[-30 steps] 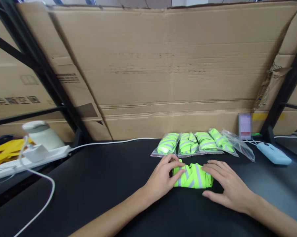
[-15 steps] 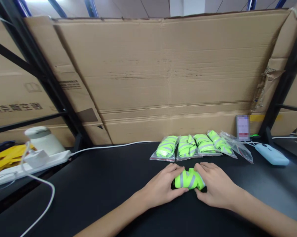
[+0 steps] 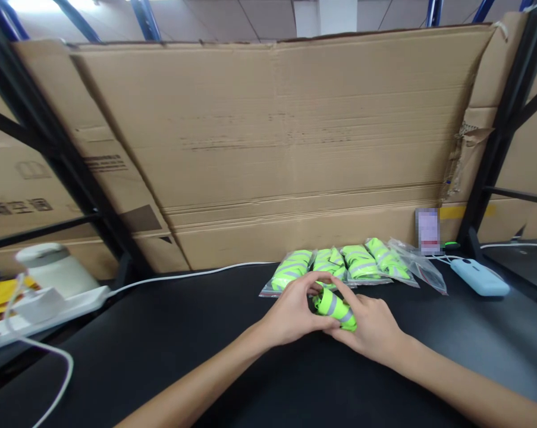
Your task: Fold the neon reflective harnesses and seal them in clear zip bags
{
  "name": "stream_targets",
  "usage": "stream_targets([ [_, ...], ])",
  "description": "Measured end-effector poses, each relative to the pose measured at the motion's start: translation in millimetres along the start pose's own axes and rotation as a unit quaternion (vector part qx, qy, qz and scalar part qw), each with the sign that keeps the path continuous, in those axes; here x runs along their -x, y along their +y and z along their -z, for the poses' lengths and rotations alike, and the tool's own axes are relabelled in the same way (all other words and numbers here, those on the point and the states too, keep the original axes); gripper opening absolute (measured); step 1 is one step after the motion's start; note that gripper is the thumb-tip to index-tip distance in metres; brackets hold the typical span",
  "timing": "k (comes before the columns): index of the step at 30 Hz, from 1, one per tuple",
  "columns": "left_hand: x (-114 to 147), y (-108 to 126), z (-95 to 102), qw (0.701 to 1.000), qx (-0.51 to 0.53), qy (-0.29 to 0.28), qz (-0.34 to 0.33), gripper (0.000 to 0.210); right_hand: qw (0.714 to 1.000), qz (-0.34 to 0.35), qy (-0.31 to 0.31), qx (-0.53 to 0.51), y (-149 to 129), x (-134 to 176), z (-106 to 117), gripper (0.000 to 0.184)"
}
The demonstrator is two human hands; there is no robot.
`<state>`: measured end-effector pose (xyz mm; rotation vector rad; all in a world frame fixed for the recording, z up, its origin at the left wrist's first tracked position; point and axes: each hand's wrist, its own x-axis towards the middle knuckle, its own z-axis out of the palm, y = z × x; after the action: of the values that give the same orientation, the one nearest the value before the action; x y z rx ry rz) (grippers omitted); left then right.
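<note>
A rolled reflective vest [image 3: 335, 308], neon green with grey bands, is between my two hands just above the black tabletop. It tilts, its left end higher than its right. My right hand [image 3: 371, 324] is closed around the right end, with the index finger stretched over the top. My left hand [image 3: 294, 310] curls about the left end, its thumb under the roll and its fingertips partly hidden behind it. Right behind my hands lie several similar green rolls in clear zip bags, among them the leftmost bagged roll [image 3: 292, 268] and the rightmost bagged roll [image 3: 388, 259].
An empty clear bag [image 3: 422, 267] lies right of the bagged rolls, near a light-blue power bank [image 3: 480, 277]. At left are a white power strip [image 3: 78, 306], a white bottle [image 3: 56, 267] and yellow packets [image 3: 0, 299]. A cardboard wall [image 3: 268, 137] closes off the back.
The rolled vest has turned from nearly level to tilted and come up slightly off the table. My hands have drawn closer together, and the right index finger now reaches over the roll. The view has shifted slightly.
</note>
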<state>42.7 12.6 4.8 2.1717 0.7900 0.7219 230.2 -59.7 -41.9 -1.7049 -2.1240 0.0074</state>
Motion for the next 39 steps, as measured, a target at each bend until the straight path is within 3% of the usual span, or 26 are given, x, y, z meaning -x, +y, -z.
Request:
stream_targets([
  [5,-16,21,6.9,0.998,-0.055,-0.020,-0.036,0.092,1.000,0.012,0.010,0.006,15,-7,0,0.058],
  [7,-27,38,9.2,0.987,-0.140,-0.064,-0.042,0.084,0.999,0.038,0.007,0.004,21,-9,1,0.055],
  [9,-43,57,4.1,0.963,-0.247,-0.088,-0.059,0.058,0.998,0.058,0.001,0.008,24,-11,0,0.047],
  [12,-76,81,-23.5,0.942,-0.304,-0.062,-0.128,0.041,0.996,0.084,-0.004,0.015,26,-12,-5,0.041],
  [15,-115,95,-68.3,0.907,-0.339,-0.096,-0.233,0.043,0.991,0.130,-0.009,0.022,27,-9,-11,0.046],
  [19,-156,101,-123.6,0.860,-0.417,-0.120,-0.269,0.044,0.981,0.193,0.000,0.034,31,-5,-19,0.050],
  [22,-168,101,-140.2,0.852,-0.424,-0.139,-0.272,0.012,0.968,0.244,0.039,0.041,35,-4,-21,0.060],
  [25,-167,99,-123.0,0.859,-0.416,-0.116,-0.275,0.011,0.966,0.253,0.007,0.058,34,-4,-16,0.059],
  [29,-143,84,-55.3,0.874,-0.397,-0.012,-0.281,0.023,0.966,0.237,-0.033,0.093,29,-4,-6,0.068],
  [33,-93,42,6.0,0.855,-0.394,0.192,-0.278,0.021,0.958,0.272,-0.025,0.088,28,-4,-4,0.073],
  [34,-79,27,13.3,0.846,-0.415,0.205,-0.265,0.021,0.955,0.283,-0.020,0.080,28,-4,-5,0.072],
  [36,-53,-4,17.3,0.848,-0.442,0.178,-0.234,0.020,0.954,0.296,-0.007,0.046,27,-4,-6,0.066],
  [39,-24,-45,7.7,0.858,-0.444,0.141,-0.216,0.023,0.957,0.279,0.012,-0.074,20,-3,-4,0.054],
])
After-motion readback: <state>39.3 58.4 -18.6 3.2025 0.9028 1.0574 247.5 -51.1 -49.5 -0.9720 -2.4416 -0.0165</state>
